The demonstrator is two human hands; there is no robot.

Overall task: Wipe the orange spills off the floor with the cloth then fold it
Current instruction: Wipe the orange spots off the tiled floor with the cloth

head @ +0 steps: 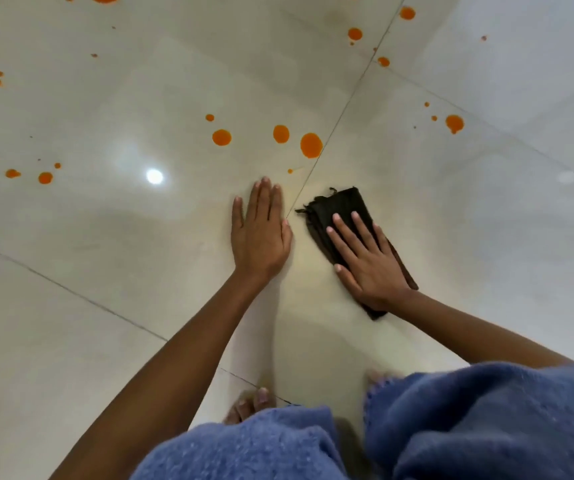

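Dark brown, frayed at its upper corner, the folded woven cloth (342, 216) lies flat on the floor just right of the frame's centre, pinned under the right hand (365, 261), whose palm is pressed down with the fingers spread rather than curled around the fabric; that flat pressure suits pushing the cloth across the tile, and I judge it is held so for wiping. Just to its left, apart from the cloth, the left hand (261, 230) rests open and empty, palm down with the fingers together on the glossy cream tiled floor (105, 265), most likely as a prop for a crouching body. Outward from the two hands, the round orange spills (311, 145) are scattered over the upper half of the frame: a row of three large drops just above the hands, a cluster of roughly four at the left edge, three or four along the grout line at upper right, and more near the top edge. None yet touches the cloth, so the wiping looks barely begun. Blue fleecy clothing (486, 420) fills the bottom.
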